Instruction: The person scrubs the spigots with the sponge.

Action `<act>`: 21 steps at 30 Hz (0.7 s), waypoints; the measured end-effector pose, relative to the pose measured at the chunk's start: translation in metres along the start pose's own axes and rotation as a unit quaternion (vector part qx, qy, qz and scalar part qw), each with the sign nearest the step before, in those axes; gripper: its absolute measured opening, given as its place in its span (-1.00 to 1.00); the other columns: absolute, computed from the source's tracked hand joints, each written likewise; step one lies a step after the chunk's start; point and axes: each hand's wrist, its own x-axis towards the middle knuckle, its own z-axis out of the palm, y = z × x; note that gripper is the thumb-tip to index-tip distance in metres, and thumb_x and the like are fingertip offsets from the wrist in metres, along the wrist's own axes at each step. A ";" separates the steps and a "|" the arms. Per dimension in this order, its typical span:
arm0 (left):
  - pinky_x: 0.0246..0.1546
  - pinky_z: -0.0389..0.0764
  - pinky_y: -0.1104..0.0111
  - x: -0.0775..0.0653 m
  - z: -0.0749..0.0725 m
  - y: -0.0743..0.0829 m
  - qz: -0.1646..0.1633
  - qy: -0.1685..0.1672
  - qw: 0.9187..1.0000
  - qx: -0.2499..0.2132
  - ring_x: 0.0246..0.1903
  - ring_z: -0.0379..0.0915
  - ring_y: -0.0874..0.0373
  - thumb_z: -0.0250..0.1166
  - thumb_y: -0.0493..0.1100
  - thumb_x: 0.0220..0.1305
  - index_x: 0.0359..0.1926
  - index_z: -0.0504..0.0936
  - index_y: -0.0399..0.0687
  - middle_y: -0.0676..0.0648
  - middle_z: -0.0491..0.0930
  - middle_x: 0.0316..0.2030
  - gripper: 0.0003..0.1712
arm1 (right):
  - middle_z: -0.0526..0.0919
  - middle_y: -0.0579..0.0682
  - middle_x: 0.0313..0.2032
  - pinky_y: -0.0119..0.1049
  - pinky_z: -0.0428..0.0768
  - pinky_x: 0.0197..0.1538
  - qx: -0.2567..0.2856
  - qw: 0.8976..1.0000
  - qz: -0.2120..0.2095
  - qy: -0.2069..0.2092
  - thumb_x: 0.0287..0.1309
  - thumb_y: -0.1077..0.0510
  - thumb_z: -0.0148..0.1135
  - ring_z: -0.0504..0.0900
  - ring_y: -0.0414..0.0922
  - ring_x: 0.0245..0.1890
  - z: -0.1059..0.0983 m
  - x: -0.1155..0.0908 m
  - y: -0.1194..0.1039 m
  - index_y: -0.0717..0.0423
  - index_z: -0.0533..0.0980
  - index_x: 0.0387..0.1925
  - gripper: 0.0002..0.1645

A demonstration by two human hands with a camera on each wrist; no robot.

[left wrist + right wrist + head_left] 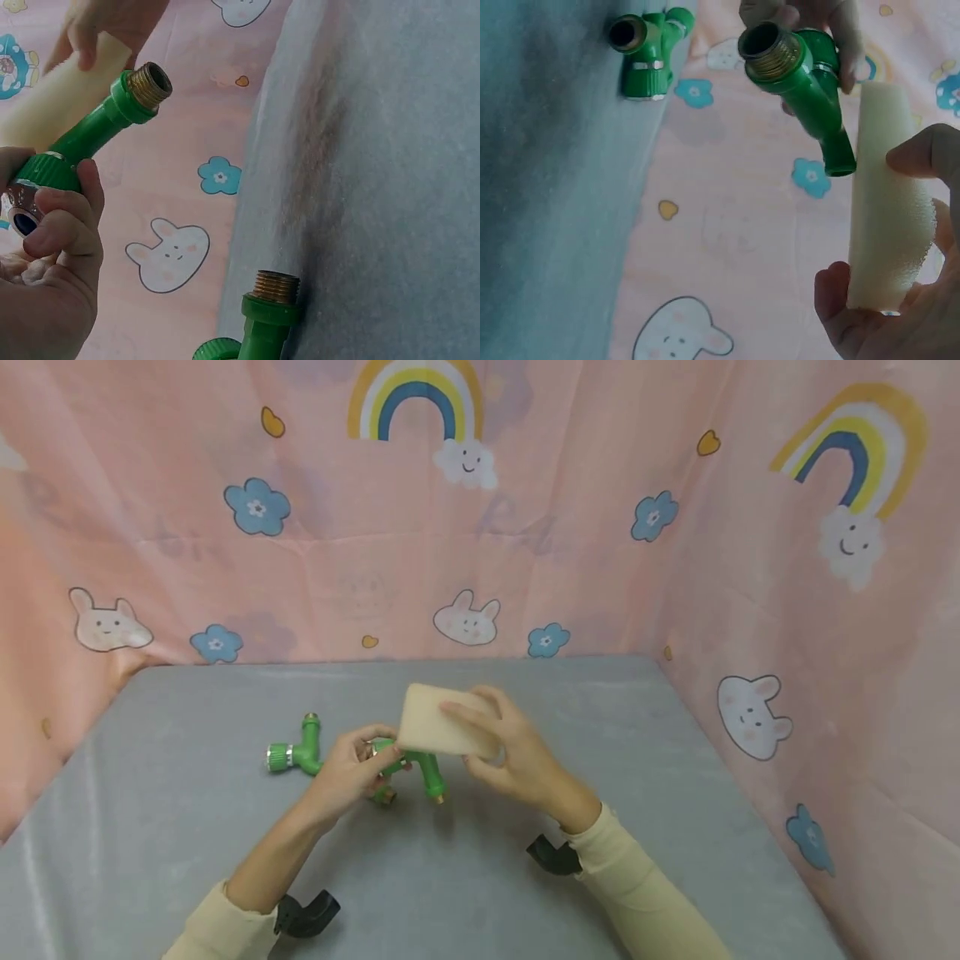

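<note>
My left hand [341,772] grips a green Y-shaped tap fitting [429,768] by its ribbed collar, lifted above the table. Brass threads on the fitting [94,127] face outward in the left wrist view. A cream sponge block [431,718] is held by my right hand [525,760], thumb on one side and fingers on the other. In the right wrist view the sponge [885,195] stands close beside the green fitting [806,97]. Another green fitting [306,750] lies on the table left of my left hand. A further threaded green end [386,795] shows below that hand, the rest hidden.
The grey-covered table [600,718] meets a pink patterned curtain [322,560] at the back and sides. Black curved pieces [307,917] project from both sleeves near the wrists.
</note>
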 end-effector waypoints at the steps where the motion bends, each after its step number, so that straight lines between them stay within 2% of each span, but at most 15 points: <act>1: -0.69 0.16 0.53 0.000 0.001 0.000 0.006 0.001 1.000 -0.001 -0.78 0.03 0.37 0.18 -0.14 0.50 0.10 0.54 -0.37 0.18 0.66 -0.56 -0.64 | 0.40 0.25 0.25 -0.08 0.66 0.01 0.001 1.000 0.007 -0.001 0.04 0.31 0.31 0.50 0.14 0.15 -0.001 0.000 0.000 -0.06 0.49 0.35 -0.24; 6: -0.70 0.19 0.53 0.000 0.003 0.002 0.011 0.031 0.999 0.025 -0.73 0.10 0.35 0.16 -0.15 0.51 0.06 0.60 -0.30 0.13 0.31 -0.72 -0.69 | 0.40 0.22 0.26 -0.11 0.65 -0.02 -0.017 0.996 0.083 0.000 0.07 0.32 0.32 0.52 0.13 0.12 -0.007 0.000 0.006 -0.10 0.47 0.37 -0.22; 9: -0.70 0.21 0.53 0.000 0.004 0.003 -0.005 0.054 0.997 0.062 -0.73 0.11 0.33 0.10 -0.10 0.56 0.13 0.59 -0.24 0.07 0.31 -0.68 -0.65 | 0.38 0.20 0.29 -0.08 0.61 0.03 -0.006 0.994 0.112 0.005 0.08 0.32 0.30 0.48 0.14 0.17 -0.009 0.001 0.009 -0.11 0.45 0.38 -0.21; 13: -0.67 0.24 0.51 -0.001 0.007 0.005 -0.014 0.071 0.993 0.094 -0.69 0.16 0.30 0.10 -0.11 0.56 0.16 0.58 -0.19 0.01 0.34 -0.62 -0.67 | 0.39 0.19 0.29 -0.07 0.59 0.03 0.008 0.995 0.099 0.018 0.02 0.32 0.31 0.47 0.14 0.17 -0.009 0.001 0.006 -0.10 0.47 0.37 -0.19; 17: -0.59 0.33 0.48 -0.001 0.010 0.008 0.000 0.087 0.990 0.107 -0.57 0.26 0.26 0.23 -0.14 0.46 0.13 0.61 -0.17 -0.01 0.38 -0.53 -0.69 | 0.40 0.19 0.28 -0.14 0.62 -0.01 0.014 0.998 0.067 -0.002 0.03 0.26 0.35 0.52 0.11 0.10 -0.005 0.001 0.000 -0.11 0.45 0.38 -0.19; 21: -0.42 0.51 0.47 -0.001 0.012 0.009 0.020 0.102 0.988 0.117 -0.42 0.42 0.26 0.33 -0.17 0.37 0.13 0.62 -0.21 -0.10 0.57 -0.36 -0.64 | 0.38 0.17 0.28 -0.18 0.59 -0.04 0.005 0.995 0.101 -0.022 0.06 0.26 0.29 0.54 0.07 0.04 -0.006 0.000 0.002 -0.13 0.42 0.39 -0.20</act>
